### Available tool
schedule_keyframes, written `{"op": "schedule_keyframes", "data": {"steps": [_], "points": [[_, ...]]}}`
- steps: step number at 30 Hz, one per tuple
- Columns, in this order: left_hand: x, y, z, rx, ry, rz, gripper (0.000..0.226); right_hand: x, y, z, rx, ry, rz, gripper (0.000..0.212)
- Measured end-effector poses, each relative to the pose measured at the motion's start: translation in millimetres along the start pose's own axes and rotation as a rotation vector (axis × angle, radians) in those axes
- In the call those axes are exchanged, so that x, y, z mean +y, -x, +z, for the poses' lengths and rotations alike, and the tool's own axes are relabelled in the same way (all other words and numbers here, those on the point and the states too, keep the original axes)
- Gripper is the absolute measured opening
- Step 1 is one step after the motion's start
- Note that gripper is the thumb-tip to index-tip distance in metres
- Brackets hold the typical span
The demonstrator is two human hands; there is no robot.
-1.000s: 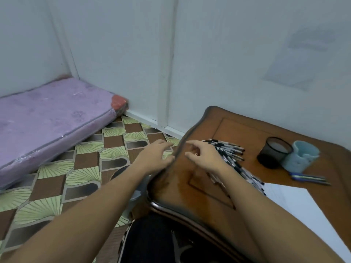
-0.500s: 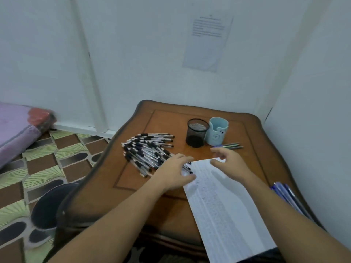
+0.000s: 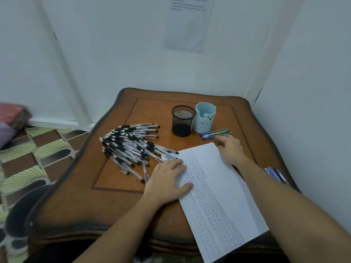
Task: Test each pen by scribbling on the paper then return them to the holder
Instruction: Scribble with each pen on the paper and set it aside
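- Patterned floor [image 3: 38, 149]: green and brown tiles, far left, beside the table.
- Wooden table [image 3: 114, 196]: brown top with a scalloped edge, set into a corner of white walls.
- Pile of pens [image 3: 131, 145]: many clear-barrelled pens with black grips, fanned loosely on the left half of the table. The nearest ones lie just left of the left hand.
- Left hand [image 3: 167, 179]: released and flat, palm down, holding nothing. Its fingers and thumb rest on the left edge of the paper.
- Black mesh holder [image 3: 182, 121]: upright at the back of the table, beyond the left hand and well apart from it.
- Blue cup [image 3: 204, 118]: upright with a bear face, touching or just beside the mesh holder on its right.
- Paper [image 3: 218, 196]: a long white sheet covered in rows of scribbles, lying slantwise between both hands, its near end overhanging the table edge.
- Coloured pens [image 3: 215, 133]: a few blue and green ones lying flat in front of the blue cup.
- Right hand [image 3: 230, 149]: released, fingers stretched towards the coloured pens. Whether the fingertips touch them cannot be told.
- Blue pens [image 3: 275, 173]: a few at the table's right edge, beyond the right forearm.
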State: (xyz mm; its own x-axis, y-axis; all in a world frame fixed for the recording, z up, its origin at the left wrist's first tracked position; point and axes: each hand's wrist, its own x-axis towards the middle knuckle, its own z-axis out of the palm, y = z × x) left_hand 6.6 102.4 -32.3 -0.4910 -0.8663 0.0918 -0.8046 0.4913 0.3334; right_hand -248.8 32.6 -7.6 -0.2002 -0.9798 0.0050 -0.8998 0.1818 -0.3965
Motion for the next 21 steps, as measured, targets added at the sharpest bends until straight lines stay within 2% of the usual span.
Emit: {"op": "schedule_keyframes", "data": {"steps": [5, 11, 17, 19, 21], "points": [[-2, 0, 1, 0.008, 0.001, 0.000, 0.082, -9, -18, 2, 0.001, 0.008, 0.059, 0.042], [-2, 0, 1, 0.006, -0.004, -0.001, 0.076, -9, -21, -7, 0.009, 0.154, -0.028, 0.026], [-1, 1, 0, 0.018, 0.009, 0.006, 0.083, -7, -9, -16, -0.018, 0.279, -0.102, 0.016], [-1, 2, 1, 0.030, 0.002, 0.010, 0.084, -7, -4, -22, -0.028, 0.191, -0.139, 0.015], [-2, 2, 1, 0.044, -0.002, 0.008, 0.083, -10, 4, -30, -0.070, -0.013, -0.170, 0.016]]}}
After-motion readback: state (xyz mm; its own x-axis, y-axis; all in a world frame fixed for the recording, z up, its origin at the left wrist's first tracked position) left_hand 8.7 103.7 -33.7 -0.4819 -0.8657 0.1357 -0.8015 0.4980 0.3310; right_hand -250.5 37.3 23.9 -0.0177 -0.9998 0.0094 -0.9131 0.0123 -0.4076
